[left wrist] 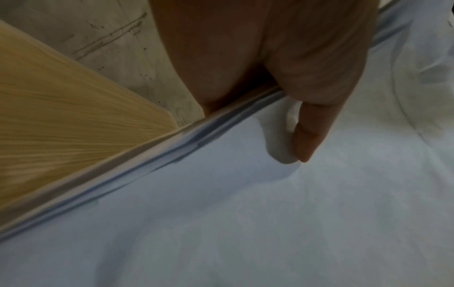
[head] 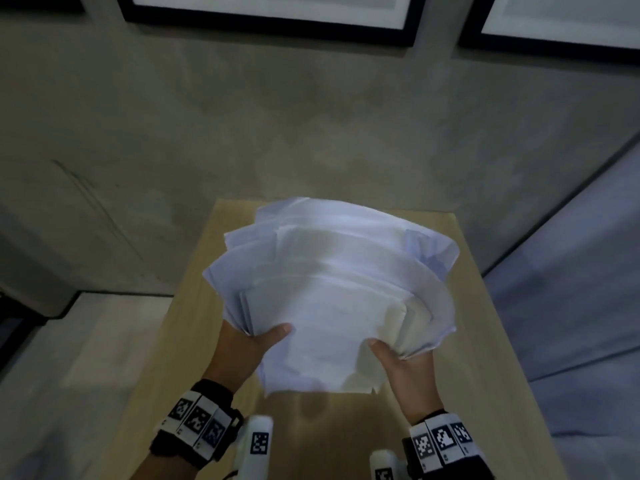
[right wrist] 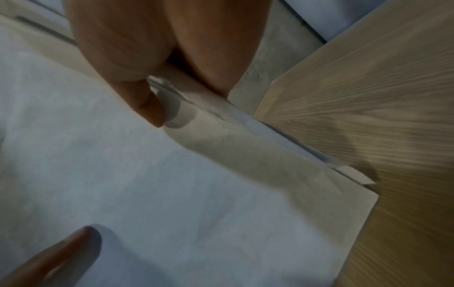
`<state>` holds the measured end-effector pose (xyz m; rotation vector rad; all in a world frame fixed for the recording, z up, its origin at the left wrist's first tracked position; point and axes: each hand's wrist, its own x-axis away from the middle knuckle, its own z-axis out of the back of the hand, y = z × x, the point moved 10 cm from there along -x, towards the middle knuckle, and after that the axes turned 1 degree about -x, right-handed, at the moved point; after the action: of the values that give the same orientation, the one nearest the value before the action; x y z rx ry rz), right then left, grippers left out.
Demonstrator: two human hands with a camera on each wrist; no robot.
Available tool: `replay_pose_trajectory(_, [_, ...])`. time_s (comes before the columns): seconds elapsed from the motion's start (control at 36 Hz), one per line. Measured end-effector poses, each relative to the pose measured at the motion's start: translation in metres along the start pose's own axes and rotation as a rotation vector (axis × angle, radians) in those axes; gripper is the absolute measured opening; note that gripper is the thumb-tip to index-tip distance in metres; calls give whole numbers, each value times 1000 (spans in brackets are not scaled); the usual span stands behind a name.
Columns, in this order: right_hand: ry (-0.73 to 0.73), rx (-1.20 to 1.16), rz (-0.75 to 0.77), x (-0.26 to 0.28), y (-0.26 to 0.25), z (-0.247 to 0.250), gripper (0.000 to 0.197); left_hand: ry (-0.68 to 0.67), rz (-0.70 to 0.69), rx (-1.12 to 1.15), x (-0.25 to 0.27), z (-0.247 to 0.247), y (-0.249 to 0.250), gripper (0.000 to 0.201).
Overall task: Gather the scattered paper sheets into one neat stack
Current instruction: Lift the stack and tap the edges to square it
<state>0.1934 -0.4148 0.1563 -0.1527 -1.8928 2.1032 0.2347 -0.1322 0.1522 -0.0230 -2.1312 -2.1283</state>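
Paper sheets (head: 325, 292) white, some cream; table (head: 491, 341) pale wood-grain; wristbands (head: 199, 426) black-white checker markers.

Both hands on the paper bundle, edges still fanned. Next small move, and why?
Probably stand the paper bundle on its near edge and tap it on the wooden table. The left hand and right hand pinch its near corners, thumbs on top, yet the sheet edges fan out unevenly at both sides and the far end.
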Motion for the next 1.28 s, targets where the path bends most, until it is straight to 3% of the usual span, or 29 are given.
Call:
replay_pose_trajectory(0.08, [-20, 3, -46, 3, 9, 2, 39, -51, 17, 11, 3, -2, 0, 68])
replay_pose_trajectory(0.14, [-69, -27, -112, 8, 17, 0, 47, -102, 69, 48, 7, -5, -4, 77])
replay_pose_trajectory(0.22, [-157, -141, -179, 13, 21, -5, 34, -174, 120, 60, 11, -6, -5, 90])
replay_pose_trajectory(0.42, [-127, -253, -154, 0, 19, 11, 24, -133, 77, 81, 9, 10, -3, 93])
replay_pose_trajectory(0.58, [-288, -362, -115, -7, -13, -1, 33, -202, 54, 65, 8, 5, 15, 96])
replay_pose_trajectory(0.69, [-430, -261, -113, -4, -24, -14, 63, -305, 139, 12, 11, -8, 14, 76])
replay_pose_trajectory(0.81, [-360, -302, -78, -11, -32, -5, 91, -223, 50, -20, 5, -1, 27, 70])
replay_pose_trajectory(0.92, [-216, -404, 43, -14, -51, 17, 58, -123, 23, 10, 2, 11, 29, 84])
replay_pose_trajectory(1.0, [-99, -333, 69, -13, -51, 30, 60, -112, 24, -5, 3, 13, 25, 88])
replay_pose_trajectory(1.08, [-45, -267, 67, -14, -52, 32, 63, -178, 47, -19, 5, 4, 22, 80])
replay_pose_trajectory(1.17, [-64, -285, 46, -19, -54, 25, 71, -239, 74, 0, 7, -3, 22, 82])
replay_pose_trajectory(1.28, [-195, -462, -67, -20, -54, 3, 89, -255, 89, -14, 6, -3, 21, 71])
